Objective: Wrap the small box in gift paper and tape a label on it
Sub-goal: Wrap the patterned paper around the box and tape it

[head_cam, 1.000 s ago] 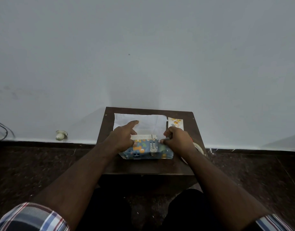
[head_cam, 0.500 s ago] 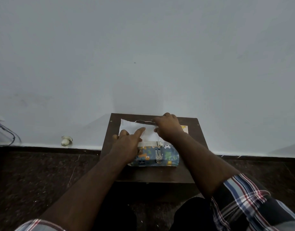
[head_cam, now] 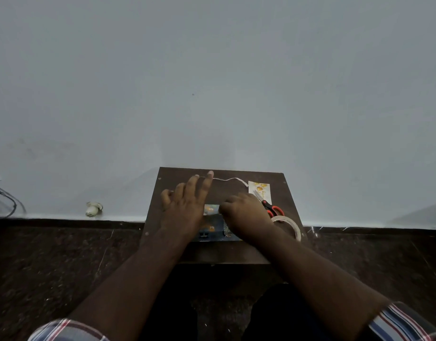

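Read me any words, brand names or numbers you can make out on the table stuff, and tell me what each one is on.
Label slip at the table's far right: yellow-orange marks, maybe script, too small and blurred to read.
Gift paper on the box: printed pattern only, no legible words.
Tape roll: no visible text.
Scissors: no visible text.
Nothing here can be quoted.

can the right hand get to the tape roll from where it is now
Probably yes: the tape roll lies on the table just beside the right hand, and nothing sits between them, though that hand is now on the box.
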The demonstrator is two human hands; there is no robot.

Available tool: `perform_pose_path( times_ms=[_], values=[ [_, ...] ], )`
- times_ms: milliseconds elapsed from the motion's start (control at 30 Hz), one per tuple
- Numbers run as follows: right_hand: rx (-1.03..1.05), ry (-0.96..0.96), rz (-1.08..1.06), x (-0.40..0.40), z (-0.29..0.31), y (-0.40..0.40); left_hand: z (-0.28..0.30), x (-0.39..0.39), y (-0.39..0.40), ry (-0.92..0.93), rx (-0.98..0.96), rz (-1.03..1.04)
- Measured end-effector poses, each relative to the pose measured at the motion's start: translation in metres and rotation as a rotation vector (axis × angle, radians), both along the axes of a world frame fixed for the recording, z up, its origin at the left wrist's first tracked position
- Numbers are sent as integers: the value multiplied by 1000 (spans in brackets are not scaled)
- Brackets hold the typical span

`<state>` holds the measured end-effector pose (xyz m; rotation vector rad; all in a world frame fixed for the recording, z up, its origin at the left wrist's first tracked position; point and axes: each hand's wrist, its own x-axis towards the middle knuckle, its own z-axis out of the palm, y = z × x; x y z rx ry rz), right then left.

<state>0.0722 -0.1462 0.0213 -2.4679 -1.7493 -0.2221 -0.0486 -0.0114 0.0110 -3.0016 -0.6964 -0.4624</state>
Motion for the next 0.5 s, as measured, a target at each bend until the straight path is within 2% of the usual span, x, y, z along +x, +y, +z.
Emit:
perform_pose_path(
  times_ms=[300, 500],
  values=[
    [-202, 87, -53, -19, -3, -20, 6, 1, -3, 131, -133, -16],
    [-264, 78, -89, -27, 2, -22, 7, -10, -1, 117, -125, -69]
  ],
)
